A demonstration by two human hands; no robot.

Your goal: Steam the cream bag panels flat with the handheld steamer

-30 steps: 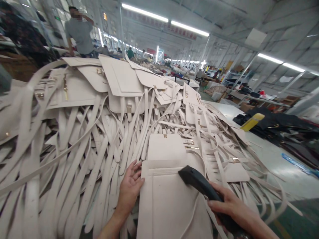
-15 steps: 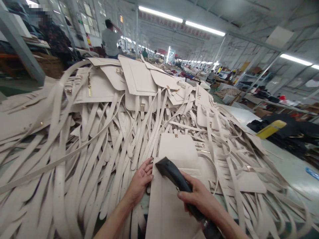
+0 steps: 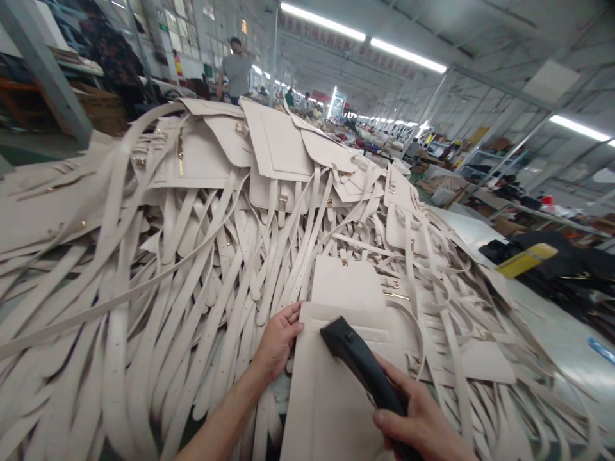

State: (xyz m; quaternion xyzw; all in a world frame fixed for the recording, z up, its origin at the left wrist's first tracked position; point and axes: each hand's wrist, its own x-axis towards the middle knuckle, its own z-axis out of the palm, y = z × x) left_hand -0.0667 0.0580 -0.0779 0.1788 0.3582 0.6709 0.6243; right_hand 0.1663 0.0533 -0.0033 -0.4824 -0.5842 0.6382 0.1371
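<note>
A cream leather bag panel (image 3: 331,403) lies flat in front of me on a heap of cream straps (image 3: 182,288). My left hand (image 3: 278,339) grips the panel's upper left corner. In my right hand (image 3: 420,426) is a black handheld tool (image 3: 360,365), its tip resting on the top of the panel. A second cream panel with a gold clasp (image 3: 346,282) lies just beyond it.
Stacked cream bag flaps (image 3: 273,144) top the pile at the back. Black material and a yellow object (image 3: 526,259) lie on the table to the right. A person in a grey shirt (image 3: 236,70) stands far behind. Shelving is at the far left.
The black tool slid left across the panel, then back a little to the right and down. My view swung left and the left hand kept its hold on the panel's edge.
</note>
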